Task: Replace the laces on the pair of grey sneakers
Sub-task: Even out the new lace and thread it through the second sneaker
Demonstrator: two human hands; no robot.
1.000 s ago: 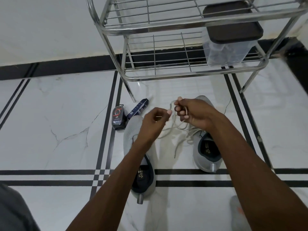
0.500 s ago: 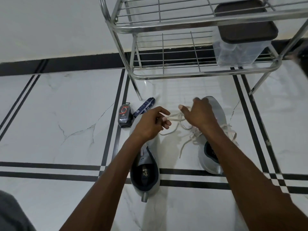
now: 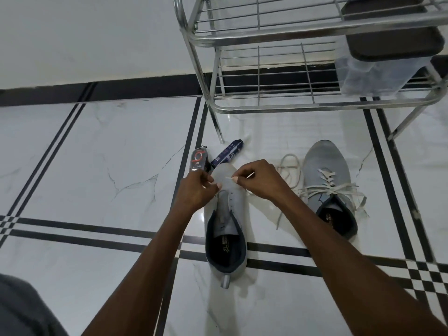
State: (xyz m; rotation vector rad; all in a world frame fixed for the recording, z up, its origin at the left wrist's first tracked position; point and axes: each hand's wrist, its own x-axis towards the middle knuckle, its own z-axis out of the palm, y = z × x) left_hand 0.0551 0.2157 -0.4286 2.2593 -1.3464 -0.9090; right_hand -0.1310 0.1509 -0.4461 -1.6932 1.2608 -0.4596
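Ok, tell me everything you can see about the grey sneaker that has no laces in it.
The unlaced grey knit sneaker lies upright on the white marble floor, toe pointing away from the person. It has a dark navy lining, a printed insole, bare eyelets and a grey heel pull tab. The left hand and right hand are over its toe; whether they touch it is unclear.

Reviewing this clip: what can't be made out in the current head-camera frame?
- Toe of the unlaced grey sneaker: covered by the left hand and right hand.
- Where the pale lace goes inside the right hand's grip: hidden by fingers.
- Print on the small black packet and dark blue packet: too small.
- Contents of the clear dark-lidded plastic box on the steel rack: hazy, cut by the edge.
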